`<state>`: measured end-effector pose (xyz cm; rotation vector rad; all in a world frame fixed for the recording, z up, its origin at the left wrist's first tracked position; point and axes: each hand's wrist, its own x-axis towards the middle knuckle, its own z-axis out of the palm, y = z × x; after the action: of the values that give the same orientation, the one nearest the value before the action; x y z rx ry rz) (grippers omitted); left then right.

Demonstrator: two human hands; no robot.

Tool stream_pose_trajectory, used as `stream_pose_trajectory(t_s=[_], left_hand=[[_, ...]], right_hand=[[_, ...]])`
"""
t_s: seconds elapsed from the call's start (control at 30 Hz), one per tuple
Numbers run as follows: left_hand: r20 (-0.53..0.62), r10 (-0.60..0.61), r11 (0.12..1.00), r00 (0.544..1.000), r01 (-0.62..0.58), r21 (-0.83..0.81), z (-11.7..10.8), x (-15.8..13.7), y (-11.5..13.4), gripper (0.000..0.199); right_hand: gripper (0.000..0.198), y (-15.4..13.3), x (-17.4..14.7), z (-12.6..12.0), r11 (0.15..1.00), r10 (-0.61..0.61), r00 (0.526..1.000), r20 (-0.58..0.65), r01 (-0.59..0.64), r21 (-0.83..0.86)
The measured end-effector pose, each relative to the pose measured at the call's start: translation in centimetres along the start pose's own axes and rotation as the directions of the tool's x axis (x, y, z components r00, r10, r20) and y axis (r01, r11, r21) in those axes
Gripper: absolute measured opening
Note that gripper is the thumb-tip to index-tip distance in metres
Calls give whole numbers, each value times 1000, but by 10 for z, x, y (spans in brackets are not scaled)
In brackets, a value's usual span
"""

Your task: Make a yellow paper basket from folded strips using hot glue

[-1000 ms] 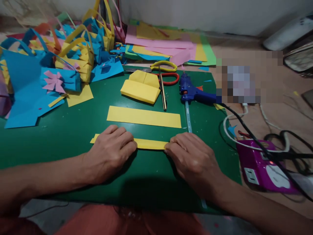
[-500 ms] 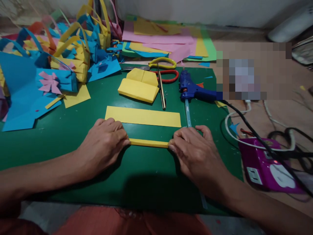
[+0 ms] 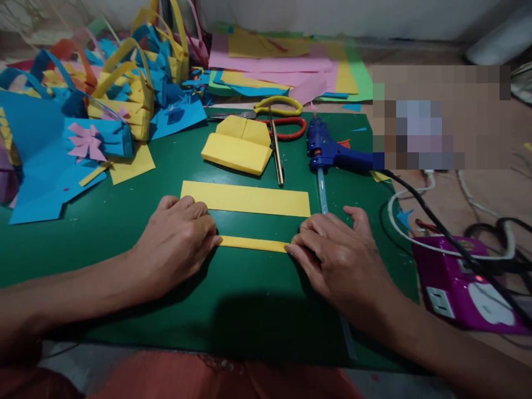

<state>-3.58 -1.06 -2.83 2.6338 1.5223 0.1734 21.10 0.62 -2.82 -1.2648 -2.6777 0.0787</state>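
A narrow folded yellow paper strip (image 3: 252, 244) stretches between my two hands, low over the green board (image 3: 183, 327). My left hand (image 3: 180, 238) pinches its left end, and my right hand (image 3: 330, 249) pinches the right end. Both ends of the strip are hidden under the fingers. Just beyond it lies a wider flat yellow paper strip (image 3: 245, 198), its left end close to my left knuckles. Farther back rests a folded yellow paper piece (image 3: 236, 147). A pen (image 3: 277, 149) lies beside that piece, across the scissors (image 3: 286, 127) with one yellow and one red handle loop.
A blue glue gun (image 3: 326, 147) with a clear glue stick lies at the right, its black cord running past a purple power strip (image 3: 449, 277). Several small paper baskets (image 3: 120, 116) crowd the back left. Coloured paper sheets (image 3: 270, 64) are stacked at the back.
Both hands keep their pinch on the narrow strip, which has barely moved. My right thumb-side fingers shift slightly. The whole view has slid a little.
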Motion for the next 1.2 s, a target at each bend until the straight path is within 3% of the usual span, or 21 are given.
stream_pose_trajectory(t_s=[0.37,0.9,1.07,1.2], left_hand=[[22,-4,1000,1000,4,16,0,0,-1,26],[-18,20,996,1000,-18,83,3,-3,4,26],[-40,35,997,999,-32,64,3,-2,3,20],[-57,137,984,989,-129,122,3,-3,2,21]], right_hand=[[25,2,1,3,999,-35,999,-22,34,-13],[20,0,1,-3,998,-15,998,65,19,-62],[37,-7,-2,-2,956,-184,983,3,180,-231],[40,-16,-3,2,909,-316,949,-13,299,-291]])
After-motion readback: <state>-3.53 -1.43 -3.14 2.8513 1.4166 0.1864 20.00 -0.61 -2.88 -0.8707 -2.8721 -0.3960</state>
